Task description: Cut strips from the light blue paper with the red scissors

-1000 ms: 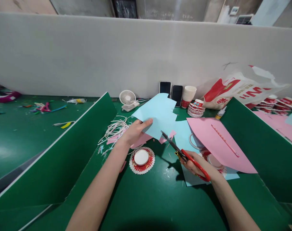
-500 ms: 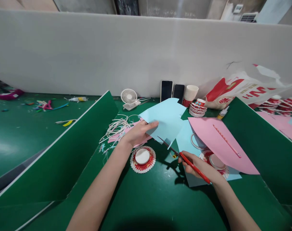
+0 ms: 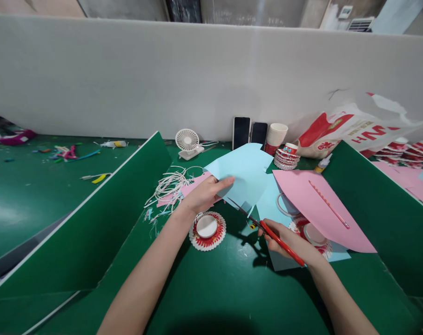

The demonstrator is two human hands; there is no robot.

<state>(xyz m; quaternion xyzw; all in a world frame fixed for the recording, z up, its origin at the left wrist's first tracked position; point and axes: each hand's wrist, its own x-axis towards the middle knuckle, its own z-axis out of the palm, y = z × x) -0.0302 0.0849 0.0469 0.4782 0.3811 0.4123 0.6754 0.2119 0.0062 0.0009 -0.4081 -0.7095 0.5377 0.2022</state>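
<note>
My left hand [image 3: 207, 193] is closed on a sheet of light blue paper [image 3: 244, 170], thumb on top and fingers beneath, holding it above the table. In my right hand [image 3: 279, 235] are red-handled scissors [image 3: 281, 242]. Their dark blades lie at the paper's lower edge, where a narrow strip [image 3: 250, 211] hangs down. Below my left hand sits a fluted red-and-white paper piece [image 3: 207, 231] with a white round top. Beside my right hand, a similar piece [image 3: 316, 234] is partly covered by pink paper [image 3: 319, 204].
Green dividers [image 3: 92, 223] stand on both sides. White cord [image 3: 171, 186] and scraps lie left of the paper. Along the back are a small fan [image 3: 188, 142], two phones [image 3: 241, 132], paper cups [image 3: 277, 135] and a glue bottle [image 3: 323, 164]. A pencil [image 3: 329, 204] rests on the pink sheet.
My left hand and the blue paper have shifted slightly to the right. The strip at the lower edge has moved right with it, while the scissors have stayed nearly in place.
</note>
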